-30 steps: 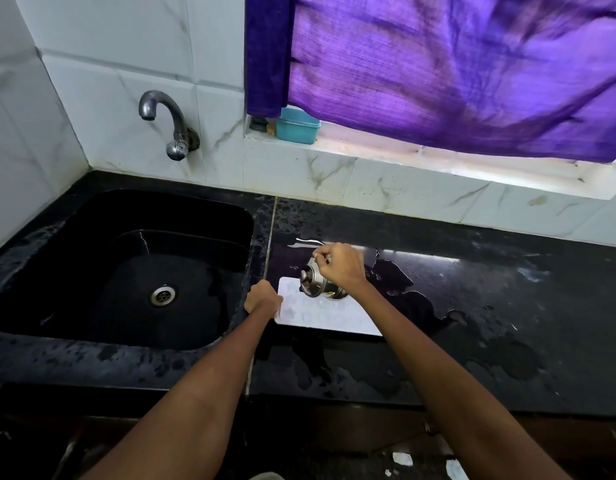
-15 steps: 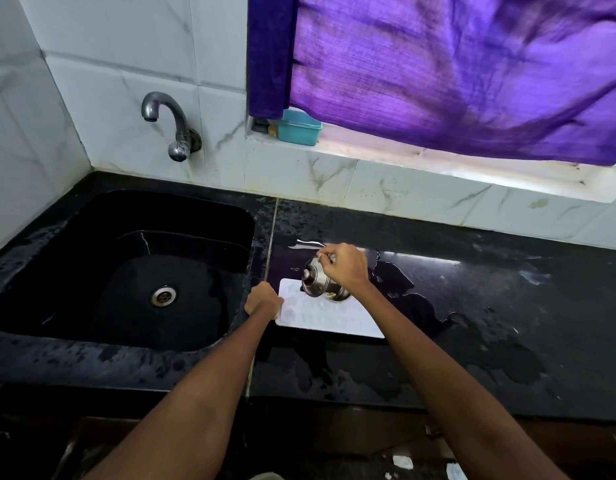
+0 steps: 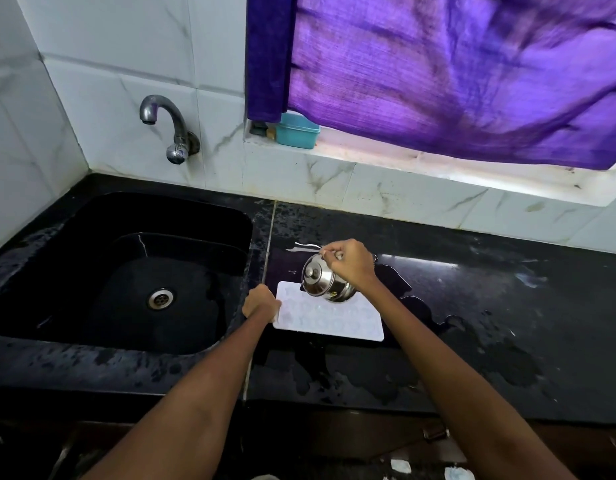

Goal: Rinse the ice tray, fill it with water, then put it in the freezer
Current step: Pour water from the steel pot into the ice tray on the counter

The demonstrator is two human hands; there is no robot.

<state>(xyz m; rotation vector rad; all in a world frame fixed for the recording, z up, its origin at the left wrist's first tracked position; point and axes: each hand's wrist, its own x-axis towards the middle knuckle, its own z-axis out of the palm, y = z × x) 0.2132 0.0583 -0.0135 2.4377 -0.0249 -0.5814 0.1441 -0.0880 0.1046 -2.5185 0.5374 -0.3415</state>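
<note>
- Since a second ago my right hand (image 3: 349,263) has tipped the steel pot (image 3: 325,280) further over the ice tray (image 3: 329,317).
- Right fingers closed on the pot's handle; left hand (image 3: 260,303) pinches the tray's left edge.
- The tray lies flat on the wet counter (image 3: 472,306), beside the sink (image 3: 126,271).
- Looks light, flexible, slippery; once it's full I'd hold both short ends.

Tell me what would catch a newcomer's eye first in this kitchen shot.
Probably the bright purple curtain hanging over the window at upper right. Next, at center, the right hand tilts a shiny steel pot over the white ice tray, whose left edge the left hand holds on the wet black counter. The deep black sink fills the left side.
</note>
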